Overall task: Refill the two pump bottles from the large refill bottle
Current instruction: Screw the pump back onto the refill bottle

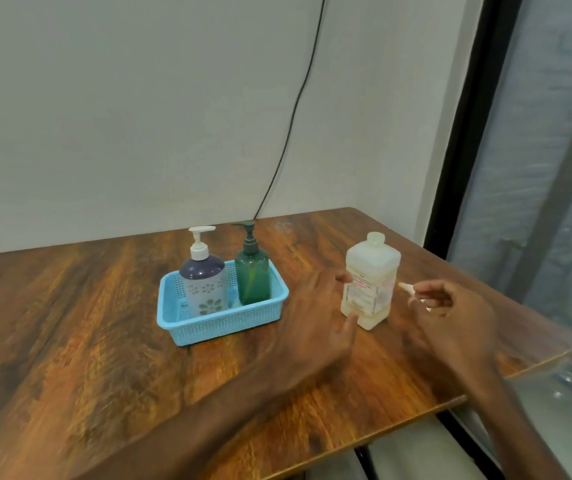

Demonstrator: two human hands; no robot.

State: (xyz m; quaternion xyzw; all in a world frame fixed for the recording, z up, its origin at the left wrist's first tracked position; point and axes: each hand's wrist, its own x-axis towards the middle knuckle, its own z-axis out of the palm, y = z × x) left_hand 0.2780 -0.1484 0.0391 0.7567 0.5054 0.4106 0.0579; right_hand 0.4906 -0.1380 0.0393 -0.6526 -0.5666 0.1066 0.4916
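Your wooden worktop (70,341) fills the lower part of the view and runs back to a pale wall, with a dark-framed window (537,168) along its right side and a black cable (291,123) hanging down the wall to the worktop's rear edge. Towards the back sits a light blue perforated basket (229,323). Inside it two pump bottles stand upright, side by side: on the left a floral pump bottle (204,285) with a dark shoulder and white pump, on the right a green pump bottle (252,273) with a dark green pump. Just right of the basket, apart from it, the large refill bottle (370,284) stands upright on the worktop, translucent white, square-sided, labelled, its cap on.

Your left hand (315,317) is blurred, spread open beside the refill bottle's left face, with fingertips at the label and near the base; contact looks likely but no closed grip shows. Your right hand (451,310) hangs just right of the bottle, fingers loosely curled and parted, not touching it and holding nothing you can make out.
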